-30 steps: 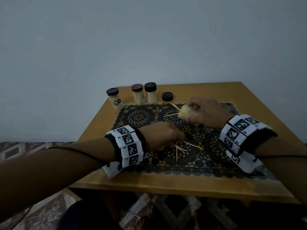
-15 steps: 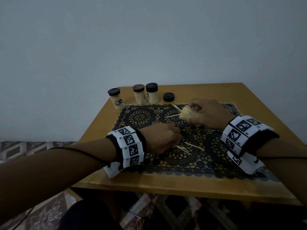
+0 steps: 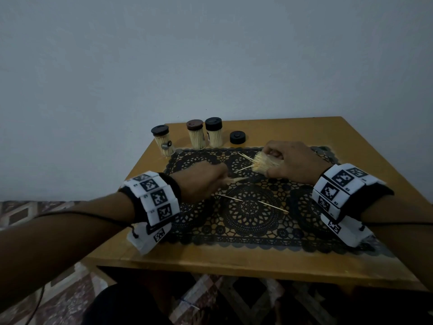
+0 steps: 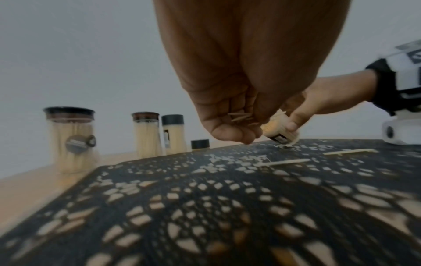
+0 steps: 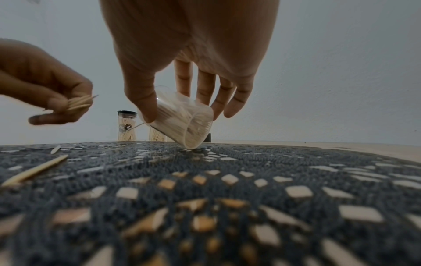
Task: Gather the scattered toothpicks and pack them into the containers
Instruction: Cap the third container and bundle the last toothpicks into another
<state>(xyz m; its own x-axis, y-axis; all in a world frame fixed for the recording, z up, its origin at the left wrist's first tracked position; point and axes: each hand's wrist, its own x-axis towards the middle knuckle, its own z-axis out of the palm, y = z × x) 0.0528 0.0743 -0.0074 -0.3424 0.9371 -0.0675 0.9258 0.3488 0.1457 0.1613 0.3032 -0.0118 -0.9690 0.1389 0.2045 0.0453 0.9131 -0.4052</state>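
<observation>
My right hand (image 3: 287,164) grips a clear open container (image 5: 182,122) full of toothpicks, tilted with its base edge on the black lace mat (image 3: 248,221) and its mouth toward the left. My left hand (image 3: 206,181) pinches a small bundle of toothpicks (image 5: 79,104), lifted just left of the container's mouth (image 3: 260,163). Two loose toothpicks lie on the mat, one (image 3: 228,197) near my left hand and one (image 3: 273,206) further right. Three capped containers of toothpicks (image 3: 163,143) (image 3: 196,134) (image 3: 214,132) stand at the table's far left.
A loose black cap (image 3: 237,137) sits on the wooden table (image 3: 293,132) beyond the mat, right of the capped containers. A grey wall is close behind the table. Patterned floor shows below the near edge.
My left hand picked up toothpicks from the middle of the mat and rose toward the container's mouth. Fewer loose toothpicks lie on the mat. The right hand kept the container tilted.
</observation>
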